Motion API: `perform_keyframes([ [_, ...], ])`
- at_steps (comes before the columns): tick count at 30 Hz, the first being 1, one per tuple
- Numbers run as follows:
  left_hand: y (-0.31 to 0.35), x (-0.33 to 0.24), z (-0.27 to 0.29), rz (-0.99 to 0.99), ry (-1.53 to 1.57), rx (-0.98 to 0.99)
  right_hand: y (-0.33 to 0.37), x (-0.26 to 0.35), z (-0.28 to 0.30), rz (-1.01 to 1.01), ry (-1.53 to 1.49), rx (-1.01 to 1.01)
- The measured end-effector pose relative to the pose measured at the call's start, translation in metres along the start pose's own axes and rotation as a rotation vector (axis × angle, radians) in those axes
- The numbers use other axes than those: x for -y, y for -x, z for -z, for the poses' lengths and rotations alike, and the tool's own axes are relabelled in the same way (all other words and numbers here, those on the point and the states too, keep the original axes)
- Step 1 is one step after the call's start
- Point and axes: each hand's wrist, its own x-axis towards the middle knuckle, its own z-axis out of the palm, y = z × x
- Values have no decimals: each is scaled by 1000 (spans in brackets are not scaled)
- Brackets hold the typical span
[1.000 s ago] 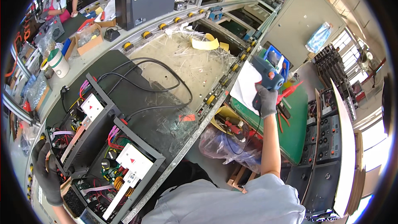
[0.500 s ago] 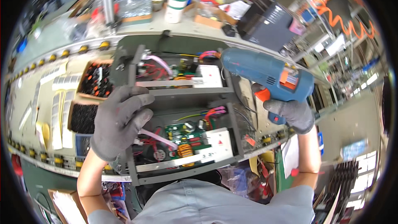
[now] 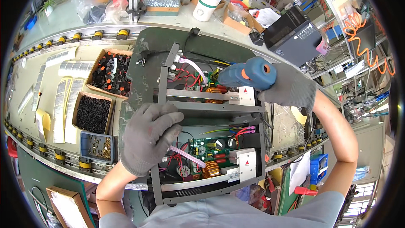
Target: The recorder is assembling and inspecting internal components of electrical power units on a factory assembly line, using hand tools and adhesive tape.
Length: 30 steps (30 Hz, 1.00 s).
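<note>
My right hand (image 3: 291, 86), in a grey glove, grips a blue power drill (image 3: 240, 75) above the far dark metal case (image 3: 198, 107). The drill's round end with an orange mark faces up toward me; its tip is hidden. My left hand (image 3: 149, 137), also gloved, is over the left side of the cases with its fingers curled in; whatever they hold is hidden. Below it lies the near metal case (image 3: 157, 185), holding a green circuit board (image 3: 200, 147), a copper coil (image 3: 211, 169), coloured wires and a white plate (image 3: 247, 164) with a red triangle.
Left of the cases stand a carton of black and orange parts (image 3: 110, 74), a carton of small black pieces (image 3: 92, 113) and a blue-grey bin of brass-coloured screws (image 3: 97, 145). Printed label sheets (image 3: 63, 109) lie further left. A white tub (image 3: 206, 6) stands beyond the roller track (image 3: 98, 35).
The drill has moved left from beside the cases to over the far one, turning its round end toward me. My left hand stays by the cases' left side. The view has shifted.
</note>
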Motion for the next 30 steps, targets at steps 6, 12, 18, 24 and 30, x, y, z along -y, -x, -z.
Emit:
perform_keyframes([
  [6, 0, 4, -2, 6, 41, -16, -19, -1, -9, 32, 174, -46],
  [12, 2, 7, 0, -4, 66, -2, -22, -7, -9, 40, 147, -68],
  [18, 2, 7, 0, -2, 70, -6, -26, -5, -8, -18, 147, -38],
  [24, 3, 6, -2, -18, 36, -39, -25, -8, -10, 49, 228, -118],
  [30, 5, 8, -4, -4, 38, 2, 12, -9, 4, -15, -102, -20],
])
